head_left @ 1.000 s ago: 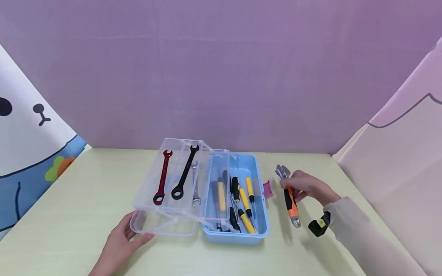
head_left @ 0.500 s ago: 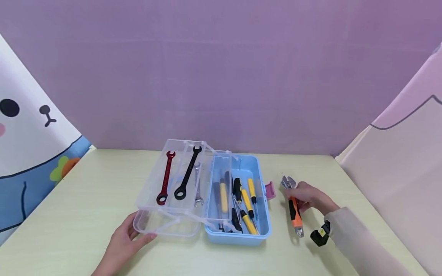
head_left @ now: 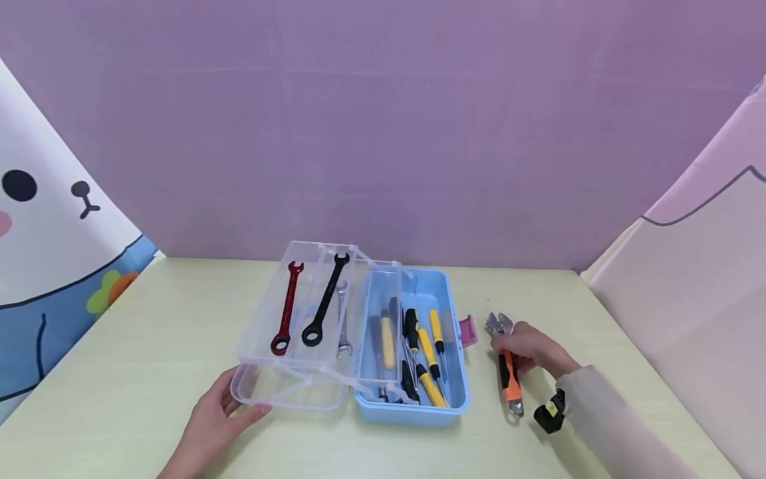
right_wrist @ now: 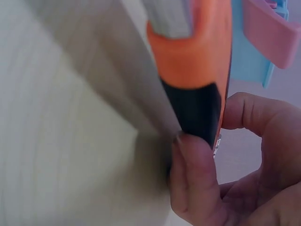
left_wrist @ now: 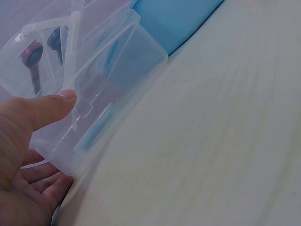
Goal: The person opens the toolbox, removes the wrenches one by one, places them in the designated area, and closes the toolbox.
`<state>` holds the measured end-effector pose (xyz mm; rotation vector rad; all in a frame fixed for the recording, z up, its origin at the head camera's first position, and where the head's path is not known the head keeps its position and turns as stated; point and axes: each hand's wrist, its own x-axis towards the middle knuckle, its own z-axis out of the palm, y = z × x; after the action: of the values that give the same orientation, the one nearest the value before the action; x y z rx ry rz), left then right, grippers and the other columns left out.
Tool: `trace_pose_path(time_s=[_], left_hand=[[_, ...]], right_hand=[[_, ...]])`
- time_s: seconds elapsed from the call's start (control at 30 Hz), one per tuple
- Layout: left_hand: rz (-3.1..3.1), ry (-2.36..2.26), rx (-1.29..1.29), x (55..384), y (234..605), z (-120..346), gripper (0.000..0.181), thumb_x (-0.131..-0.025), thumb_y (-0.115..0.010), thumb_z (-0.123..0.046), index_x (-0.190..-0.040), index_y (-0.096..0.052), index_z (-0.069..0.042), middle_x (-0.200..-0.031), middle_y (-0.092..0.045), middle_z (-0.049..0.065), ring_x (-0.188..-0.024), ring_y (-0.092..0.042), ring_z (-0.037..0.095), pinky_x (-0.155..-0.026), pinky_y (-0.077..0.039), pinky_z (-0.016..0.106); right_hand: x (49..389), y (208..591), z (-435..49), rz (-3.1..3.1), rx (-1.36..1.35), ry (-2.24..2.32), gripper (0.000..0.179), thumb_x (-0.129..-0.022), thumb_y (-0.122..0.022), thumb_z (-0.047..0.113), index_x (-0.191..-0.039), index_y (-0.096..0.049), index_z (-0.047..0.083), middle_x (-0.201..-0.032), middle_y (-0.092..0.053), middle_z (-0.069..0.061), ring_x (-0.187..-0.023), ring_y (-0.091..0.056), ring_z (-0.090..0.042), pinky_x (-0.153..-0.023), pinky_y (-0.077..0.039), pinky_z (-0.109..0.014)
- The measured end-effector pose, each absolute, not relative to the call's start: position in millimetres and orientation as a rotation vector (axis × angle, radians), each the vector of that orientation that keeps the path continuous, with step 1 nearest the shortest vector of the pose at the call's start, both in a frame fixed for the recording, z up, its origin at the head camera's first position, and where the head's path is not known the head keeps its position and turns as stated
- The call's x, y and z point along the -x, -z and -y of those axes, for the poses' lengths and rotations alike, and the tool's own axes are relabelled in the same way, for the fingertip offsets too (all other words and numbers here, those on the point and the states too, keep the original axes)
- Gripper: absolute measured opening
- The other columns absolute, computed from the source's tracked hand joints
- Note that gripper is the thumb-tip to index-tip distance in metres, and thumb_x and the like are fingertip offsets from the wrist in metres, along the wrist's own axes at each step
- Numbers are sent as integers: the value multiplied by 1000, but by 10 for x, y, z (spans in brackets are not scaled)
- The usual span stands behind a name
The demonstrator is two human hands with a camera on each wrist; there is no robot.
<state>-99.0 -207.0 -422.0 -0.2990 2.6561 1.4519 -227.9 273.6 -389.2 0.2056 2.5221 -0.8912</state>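
In the head view my right hand [head_left: 529,349] pinches an adjustable wrench [head_left: 510,382] with an orange and black handle, right of the toolbox. Its silver head points away from me. The right wrist view shows thumb and fingertips on either side of the wrench handle [right_wrist: 200,70]. My left hand [head_left: 206,419] holds the near left corner of the toolbox's clear lid [head_left: 257,389], thumb on one side and fingers on the other. Above that lid, a clear tray [head_left: 257,332] carries a red wrench [head_left: 287,309], a black wrench [head_left: 325,301] and a silver wrench [head_left: 343,322].
The blue toolbox base [head_left: 413,416] stands open beside the lid, holding several screwdrivers [head_left: 427,352] with yellow or black handles. A pink latch [head_left: 468,330] sticks out from its right side. A purple cloth wall [head_left: 383,133] rises behind the pale table [head_left: 120,359].
My right hand has lowered the adjustable wrench towards the table and slightly nearer to me, still gripping it. The view has shifted a little; my left hand stays at the lid.
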Motion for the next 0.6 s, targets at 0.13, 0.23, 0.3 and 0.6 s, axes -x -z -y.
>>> trace_pose_path(time_s=[0.13,0.23,0.3,0.6], left_hand=[[-2655,-1455,297,986,4210,2061,85,-81,-77,-27,-144,-28,3,-146,-33,32,-131,-41,45,-100,-47,41],[-2652,-1441,303,993,4207,2057,87,-81,-76,-29,-144,-27,3,-147,-31,32,-132,-40,44,-101,-46,41],[-2655,-1421,307,995,4204,2056,88,-81,-76,-32,-145,-26,3,-148,-30,32,-132,-39,44,-102,-45,42],[-2661,-1451,288,964,4191,2063,86,-81,-77,-28,-144,-28,4,-146,-32,33,-131,-41,44,-100,-47,40]], right_hand=[[2267,3922,-2718,-2550,-209,883,20,-80,-60,22,-75,-50,6,-60,-52,-2,-48,-49,-11,-44,-49,-21],[2262,3937,-2695,-2566,-212,881,19,-78,-62,20,-74,-50,5,-60,-54,-3,-47,-52,-12,-44,-51,-23],[2260,3935,-2678,-2571,-211,875,20,-77,-63,19,-75,-50,3,-63,-55,-5,-48,-54,-13,-45,-53,-24],[2288,3887,-2691,-2489,-176,900,22,-80,-68,17,-80,-52,2,-64,-57,-6,-51,-58,-13,-51,-57,-26]])
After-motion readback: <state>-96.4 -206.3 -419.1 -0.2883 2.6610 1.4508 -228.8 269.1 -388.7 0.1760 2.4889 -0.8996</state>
